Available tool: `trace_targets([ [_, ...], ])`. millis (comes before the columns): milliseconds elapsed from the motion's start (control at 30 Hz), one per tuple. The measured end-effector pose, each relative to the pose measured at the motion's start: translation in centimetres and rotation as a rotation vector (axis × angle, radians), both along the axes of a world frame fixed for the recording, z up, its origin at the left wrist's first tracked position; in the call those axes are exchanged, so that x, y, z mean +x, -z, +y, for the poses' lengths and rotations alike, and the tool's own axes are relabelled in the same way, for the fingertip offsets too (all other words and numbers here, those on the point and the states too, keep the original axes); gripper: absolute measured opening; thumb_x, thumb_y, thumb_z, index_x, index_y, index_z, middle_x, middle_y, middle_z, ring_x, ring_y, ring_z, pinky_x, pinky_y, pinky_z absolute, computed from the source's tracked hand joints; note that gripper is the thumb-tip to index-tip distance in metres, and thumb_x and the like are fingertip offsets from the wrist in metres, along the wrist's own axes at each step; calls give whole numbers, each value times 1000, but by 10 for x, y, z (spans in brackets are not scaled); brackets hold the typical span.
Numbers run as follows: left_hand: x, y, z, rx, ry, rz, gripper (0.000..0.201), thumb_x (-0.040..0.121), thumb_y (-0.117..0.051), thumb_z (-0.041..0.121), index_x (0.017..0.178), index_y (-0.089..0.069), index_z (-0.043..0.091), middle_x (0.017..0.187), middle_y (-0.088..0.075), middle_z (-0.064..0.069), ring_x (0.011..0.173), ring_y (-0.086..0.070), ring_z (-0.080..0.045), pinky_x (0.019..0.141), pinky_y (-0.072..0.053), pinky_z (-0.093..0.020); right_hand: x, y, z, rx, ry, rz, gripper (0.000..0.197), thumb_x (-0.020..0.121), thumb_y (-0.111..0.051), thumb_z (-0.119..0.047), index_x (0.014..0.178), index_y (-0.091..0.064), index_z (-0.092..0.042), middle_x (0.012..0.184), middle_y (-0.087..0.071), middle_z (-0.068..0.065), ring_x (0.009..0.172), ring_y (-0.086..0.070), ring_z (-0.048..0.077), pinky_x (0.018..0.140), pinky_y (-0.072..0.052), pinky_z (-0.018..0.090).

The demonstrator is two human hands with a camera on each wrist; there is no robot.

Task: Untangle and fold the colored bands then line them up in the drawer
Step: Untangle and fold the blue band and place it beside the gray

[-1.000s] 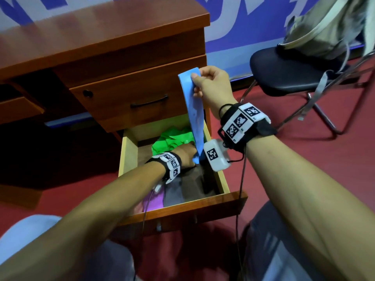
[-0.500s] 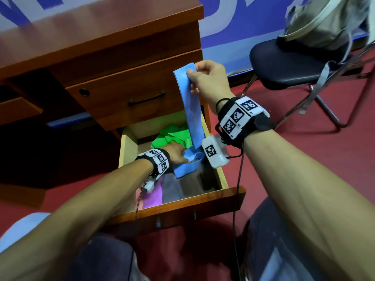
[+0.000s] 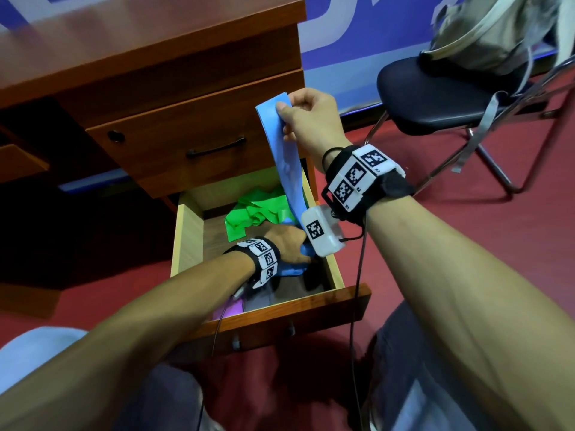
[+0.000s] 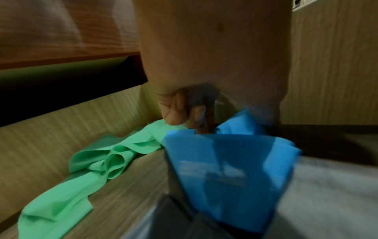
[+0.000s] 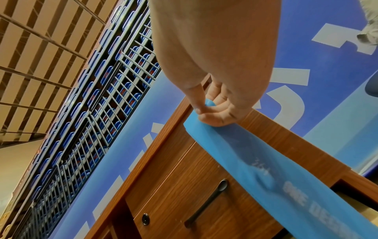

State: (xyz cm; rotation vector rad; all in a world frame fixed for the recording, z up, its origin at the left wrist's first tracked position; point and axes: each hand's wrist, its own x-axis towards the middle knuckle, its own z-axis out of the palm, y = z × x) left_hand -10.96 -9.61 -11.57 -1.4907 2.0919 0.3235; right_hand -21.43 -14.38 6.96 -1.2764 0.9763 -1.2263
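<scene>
A long blue band (image 3: 284, 157) hangs from above into the open bottom drawer (image 3: 186, 241). My right hand (image 3: 306, 118) pinches its top end between thumb and fingers in front of the closed upper drawer; the right wrist view shows that pinch on the blue band (image 5: 255, 163). Down inside the drawer my left hand (image 3: 289, 244) grips the lower part of the blue band (image 4: 229, 171), which bunches under it. A crumpled green band (image 3: 255, 213) lies loose at the drawer's back; the green band (image 4: 96, 163) sits left of my left hand (image 4: 184, 111). A purple band (image 3: 233, 307) peeks out near the drawer front.
The closed upper drawer with a black handle (image 3: 214, 149) sits just above the open one. Grey folded pieces (image 3: 264, 298) lie at the drawer's front. A black chair (image 3: 435, 98) carrying a beige bag (image 3: 485, 32) stands to the right on red floor.
My left hand has drawn the lower end of the blue band back toward the drawer front, bunching it. My right hand stays up, pinching the top end.
</scene>
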Motion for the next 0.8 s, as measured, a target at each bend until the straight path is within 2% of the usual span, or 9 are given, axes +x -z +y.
trace_targets([
  [133,-5,22,-2,19,-170,156,47,77,-41,45,107,-61,16,102,-66,-12,91,-63,-36,83,-57,-44,-2,0,0,1,7,-1,12,95,-63,-7,85,-57,-9,69,-58,6,51,-54,9,52,-50,21],
  [233,-17,-7,11,14,-228,139,37,96,-46,28,122,-60,5,123,-62,-21,118,-57,-39,101,-47,-42,-3,0,0,-2,11,2,12,95,-64,-7,85,-57,-9,68,-58,6,49,-54,8,52,-50,22],
  [300,-14,-23,13,-33,-335,206,33,105,-46,17,130,-57,0,136,-57,-19,127,-53,-33,100,-40,-35,-4,-1,0,-5,24,-6,12,94,-63,-6,85,-58,-9,67,-57,5,47,-54,6,51,-50,22],
  [367,-2,-30,9,-84,-423,332,21,103,-48,16,111,-63,3,127,-64,-16,107,-59,-32,83,-43,-35,-7,-2,0,-5,44,-28,8,94,-63,-5,89,-58,-8,69,-56,6,46,-53,5,50,-49,21],
  [433,15,-38,10,-117,-510,485,15,100,-47,10,92,-60,8,95,-66,-13,83,-58,-30,66,-39,-29,-9,-4,1,-17,61,-46,6,94,-63,-5,92,-58,-6,69,-54,6,46,-52,6,50,-48,22],
  [533,43,-71,23,-243,-666,847,22,94,-47,-1,97,-68,5,72,-58,-5,59,-54,-15,56,-41,-25,-9,-8,6,-64,63,-65,8,95,-63,-5,90,-57,-8,65,-53,4,46,-52,7,49,-47,22],
  [633,67,-116,41,-442,-737,1093,30,93,-47,-4,95,-69,16,64,-53,-1,47,-42,-11,43,-31,-22,-5,-10,14,-120,53,-94,12,95,-63,-4,87,-56,-10,62,-53,3,44,-50,6,47,-45,21],
  [700,80,-147,54,-574,-813,1265,32,93,-47,-1,93,-69,23,61,-54,-2,44,-38,-14,42,-26,-23,-1,-11,23,-148,24,-113,8,96,-62,-4,93,-55,-6,61,-53,5,44,-49,6,47,-44,19],
  [800,95,-184,77,-665,-811,1460,24,89,-49,9,98,-69,21,88,-67,-30,52,-46,-16,43,-26,-25,12,-12,38,-188,-46,-95,8,96,-62,-2,94,-54,-2,62,-52,6,44,-49,6,47,-43,18],
])
